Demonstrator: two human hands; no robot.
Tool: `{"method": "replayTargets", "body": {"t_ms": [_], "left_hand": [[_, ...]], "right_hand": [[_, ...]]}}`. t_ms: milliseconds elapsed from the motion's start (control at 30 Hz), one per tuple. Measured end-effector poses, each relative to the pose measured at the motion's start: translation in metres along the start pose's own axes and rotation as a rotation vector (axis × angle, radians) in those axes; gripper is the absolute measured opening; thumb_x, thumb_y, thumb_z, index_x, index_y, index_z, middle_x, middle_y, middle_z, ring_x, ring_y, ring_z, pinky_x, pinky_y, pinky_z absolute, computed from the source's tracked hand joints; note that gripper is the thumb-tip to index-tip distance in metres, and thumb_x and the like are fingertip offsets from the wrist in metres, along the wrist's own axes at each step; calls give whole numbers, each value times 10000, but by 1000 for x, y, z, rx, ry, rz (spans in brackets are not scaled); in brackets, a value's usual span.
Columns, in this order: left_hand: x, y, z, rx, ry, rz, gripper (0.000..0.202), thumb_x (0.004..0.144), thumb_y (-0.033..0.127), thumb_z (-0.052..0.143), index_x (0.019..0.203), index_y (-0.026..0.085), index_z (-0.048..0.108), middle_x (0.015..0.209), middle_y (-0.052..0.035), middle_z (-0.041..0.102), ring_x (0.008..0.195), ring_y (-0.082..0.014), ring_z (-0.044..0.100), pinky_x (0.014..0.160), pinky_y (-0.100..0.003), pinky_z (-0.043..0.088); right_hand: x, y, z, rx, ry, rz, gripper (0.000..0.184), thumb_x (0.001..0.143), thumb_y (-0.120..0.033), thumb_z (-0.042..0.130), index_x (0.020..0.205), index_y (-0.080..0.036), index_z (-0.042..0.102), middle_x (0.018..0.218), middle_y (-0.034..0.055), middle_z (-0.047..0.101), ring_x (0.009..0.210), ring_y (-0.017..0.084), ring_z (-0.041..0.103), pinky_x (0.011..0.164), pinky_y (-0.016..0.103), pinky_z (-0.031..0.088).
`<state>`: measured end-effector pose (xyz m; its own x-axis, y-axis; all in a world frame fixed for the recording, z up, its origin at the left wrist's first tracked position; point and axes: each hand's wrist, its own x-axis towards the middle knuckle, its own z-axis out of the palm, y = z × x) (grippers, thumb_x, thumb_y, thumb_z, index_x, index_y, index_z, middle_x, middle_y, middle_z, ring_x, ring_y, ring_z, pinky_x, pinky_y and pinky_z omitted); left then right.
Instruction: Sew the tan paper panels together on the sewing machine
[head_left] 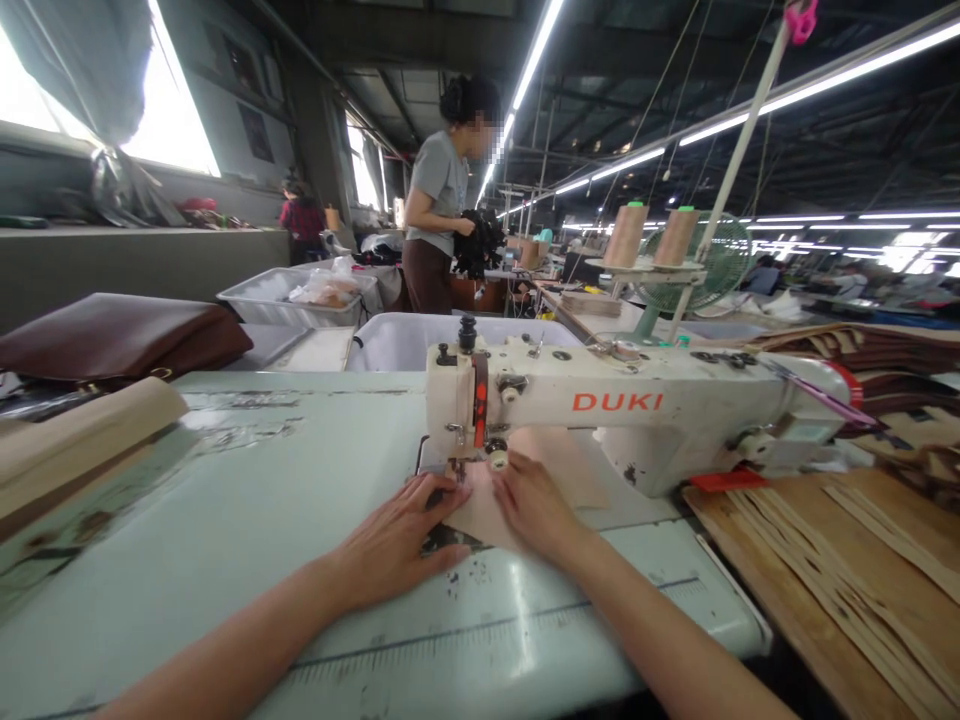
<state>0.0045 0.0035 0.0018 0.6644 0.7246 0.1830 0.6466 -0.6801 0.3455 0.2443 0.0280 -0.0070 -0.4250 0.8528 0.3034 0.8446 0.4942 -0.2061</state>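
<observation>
A white DUKI sewing machine (637, 410) stands on a pale green table (225, 520). A beige piece of material (480, 515) lies flat under its needle (459, 465). My left hand (401, 540) rests on the piece's left edge, fingers stretched out flat. On the right side of the piece lies my right hand (532, 505), fingers flat and pointing toward the needle. Both hands press the piece down beside the presser foot.
Beige strips (847, 570) lie on a wooden board at the right. A brown bag (120, 335) and a tan roll (82, 435) sit at the left. Grey bins (300, 295) stand behind the table. Two thread cones (651, 235) stand above the machine. A person in grey (442, 195) stands farther back.
</observation>
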Motion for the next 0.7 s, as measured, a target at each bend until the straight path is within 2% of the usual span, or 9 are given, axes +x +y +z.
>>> {"method": "replayTargets", "body": {"t_ms": [67,133,233,300,333,433,567,600,700], "left_hand": [[-3,0,-5,-20,-20,4,581,969,554,529,1494,336,405,1410,-46,489,1312,-264,481,1145,-414,375],[-8,0,-9,-33,-7,-21,512,1002,515,487,1475,326,439,1458,-38,475,1318,-255,494,1137,-403,390],[-17,3,-12,-41,53,-80,415,1055,443,375,1417,303,521,1481,-41,477,1298,-247,528,1106,-403,432],[-20,4,-12,-39,72,-88,402,1054,439,374,1389,305,552,1473,-32,495,1298,-245,532,1107,-406,434],[-20,5,-12,-34,73,-84,409,1040,453,407,1393,302,548,1476,-32,495,1306,-252,525,1112,-413,429],[-16,4,-7,-7,52,-60,533,968,515,537,1437,265,500,1498,-57,474,1342,-288,482,1137,-454,393],[-10,0,-2,40,41,-51,653,919,577,586,1448,210,481,1504,-105,458,1356,-321,459,1146,-491,374],[-9,-1,-1,50,44,-53,644,927,577,573,1443,203,483,1498,-111,462,1353,-318,461,1144,-488,379],[-8,-2,-2,70,41,-45,618,928,573,573,1427,218,491,1483,-103,477,1349,-301,465,1141,-466,389]], "right_hand": [[4,9,-10,-46,-34,25,379,1033,-232,381,1355,-120,545,1421,170,517,1362,254,437,1116,430,354],[0,13,-22,-86,-77,42,374,1025,-253,407,1331,-114,569,1402,172,536,1332,278,469,1095,445,376],[-18,2,-39,-140,-125,87,323,1009,-261,433,1073,-105,709,1112,176,691,1098,296,628,969,422,471],[-28,-12,-48,-167,-127,124,363,1008,-264,421,913,-109,736,927,176,708,966,299,662,909,419,492],[-30,-19,-51,-175,-121,133,372,1009,-260,415,901,-107,737,916,181,704,968,306,658,917,430,485],[-26,-34,-51,-162,-110,86,318,1004,-243,436,1095,-103,705,1153,180,670,1169,312,572,1049,461,403],[-16,-41,-29,-106,-150,-8,430,1013,-329,477,1415,-176,495,1452,93,505,1366,249,415,1167,472,287],[-15,-45,-23,-102,-155,0,458,1020,-337,467,1446,-171,454,1478,99,474,1384,258,393,1162,503,291],[-16,-60,-11,-116,-153,95,507,1017,-313,468,1464,-82,413,1486,197,434,1364,351,402,1071,607,366]]}}
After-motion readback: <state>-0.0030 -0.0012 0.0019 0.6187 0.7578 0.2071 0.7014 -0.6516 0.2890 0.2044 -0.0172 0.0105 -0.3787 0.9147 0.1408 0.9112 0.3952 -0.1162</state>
